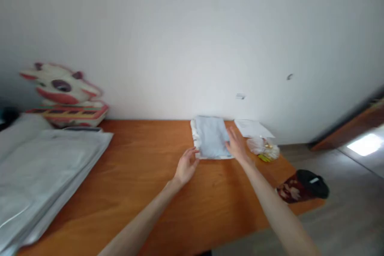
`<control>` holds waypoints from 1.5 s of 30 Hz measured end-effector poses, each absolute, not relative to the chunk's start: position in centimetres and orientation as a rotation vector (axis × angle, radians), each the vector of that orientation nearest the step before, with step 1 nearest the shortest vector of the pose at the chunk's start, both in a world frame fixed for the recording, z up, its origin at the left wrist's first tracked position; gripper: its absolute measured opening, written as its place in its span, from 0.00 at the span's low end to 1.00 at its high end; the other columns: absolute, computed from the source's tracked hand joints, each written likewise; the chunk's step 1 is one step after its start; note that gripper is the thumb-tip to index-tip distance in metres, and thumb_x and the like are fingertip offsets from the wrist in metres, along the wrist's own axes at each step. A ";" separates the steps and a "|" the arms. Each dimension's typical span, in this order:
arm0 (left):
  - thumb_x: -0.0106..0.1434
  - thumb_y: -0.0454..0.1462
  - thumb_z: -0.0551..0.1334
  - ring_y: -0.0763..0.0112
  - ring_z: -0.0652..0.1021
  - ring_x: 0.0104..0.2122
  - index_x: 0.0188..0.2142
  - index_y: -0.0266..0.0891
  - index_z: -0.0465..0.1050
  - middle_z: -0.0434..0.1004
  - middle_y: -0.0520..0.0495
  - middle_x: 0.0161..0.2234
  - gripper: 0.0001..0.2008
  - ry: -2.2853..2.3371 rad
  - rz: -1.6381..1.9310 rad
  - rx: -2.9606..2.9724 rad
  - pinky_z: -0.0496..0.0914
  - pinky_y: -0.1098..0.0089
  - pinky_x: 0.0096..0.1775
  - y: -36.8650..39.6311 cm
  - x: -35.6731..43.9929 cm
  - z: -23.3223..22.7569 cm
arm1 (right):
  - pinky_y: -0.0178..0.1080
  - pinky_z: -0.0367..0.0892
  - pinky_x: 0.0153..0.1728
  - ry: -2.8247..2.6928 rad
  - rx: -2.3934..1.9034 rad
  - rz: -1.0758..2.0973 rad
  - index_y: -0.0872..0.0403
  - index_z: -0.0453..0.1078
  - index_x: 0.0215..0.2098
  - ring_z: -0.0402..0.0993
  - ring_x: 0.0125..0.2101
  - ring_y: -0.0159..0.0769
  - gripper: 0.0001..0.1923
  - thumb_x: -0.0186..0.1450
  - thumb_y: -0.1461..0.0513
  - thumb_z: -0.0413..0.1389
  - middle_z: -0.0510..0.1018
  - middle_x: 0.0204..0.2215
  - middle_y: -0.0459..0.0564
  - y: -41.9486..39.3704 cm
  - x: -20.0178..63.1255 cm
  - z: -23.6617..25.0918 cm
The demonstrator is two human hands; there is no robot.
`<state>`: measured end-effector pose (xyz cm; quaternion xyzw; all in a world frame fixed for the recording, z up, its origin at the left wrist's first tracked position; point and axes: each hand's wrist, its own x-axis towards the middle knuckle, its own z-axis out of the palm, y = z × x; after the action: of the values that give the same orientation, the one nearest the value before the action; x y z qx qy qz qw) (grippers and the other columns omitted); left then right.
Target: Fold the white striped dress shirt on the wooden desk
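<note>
A folded light blue cloth (212, 136) lies flat near the wall, on top of a white layer with a patterned edge (194, 134) that shows along its left side. My left hand (186, 165) is at the cloth's near left corner, fingers curved and apart, with the tips close to or touching the edge. Along the right side is my right hand (235, 144), its fingers stretched out and spread over the cloth's edge. Neither hand grips anything. Slight blur hides whether the fingertips press on the fabric.
The wooden table (144, 184) meets a white wall. White packages (51, 168) and a cow-shaped toy keyboard (67, 96) stand left. To the right are papers (252, 128), a clear plastic bag (258, 146) and a dark-lidded patterned cup (300, 188) near the table's edge.
</note>
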<state>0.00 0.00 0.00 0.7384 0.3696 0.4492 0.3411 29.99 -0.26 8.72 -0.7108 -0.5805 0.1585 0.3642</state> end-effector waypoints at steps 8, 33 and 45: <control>0.76 0.40 0.58 0.54 0.69 0.71 0.58 0.45 0.75 0.77 0.44 0.64 0.15 1.813 1.214 2.164 0.59 0.45 0.73 -7.2 -32.6 2.6 | 0.62 0.55 0.74 -1.747 -1.462 0.175 0.46 0.55 0.77 0.60 0.73 0.53 0.35 0.75 0.50 0.55 0.64 0.74 0.56 -14.9 16.4 0.4; 0.79 0.55 0.50 0.65 0.76 0.31 0.32 0.40 0.79 0.78 0.44 0.28 0.31 2.292 1.106 1.877 0.55 0.65 0.32 -6.7 -40.4 9.5 | 0.67 0.49 0.73 -1.847 -1.596 0.328 0.46 0.73 0.63 0.69 0.68 0.53 0.26 0.79 0.46 0.44 0.78 0.65 0.55 -18.4 10.2 -4.3; 0.75 0.42 0.60 0.54 0.68 0.72 0.66 0.48 0.73 0.73 0.45 0.69 0.22 1.902 0.781 2.358 0.48 0.45 0.76 -13.3 -38.2 1.0 | 0.65 0.49 0.73 -1.881 -1.549 0.328 0.45 0.77 0.59 0.69 0.68 0.52 0.22 0.78 0.46 0.50 0.79 0.64 0.53 -18.7 9.6 -3.5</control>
<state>-38.23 -13.34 0.96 0.7536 0.6080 0.2497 0.0064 9.62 -18.70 -3.52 -0.5937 -0.7207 0.1259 0.3349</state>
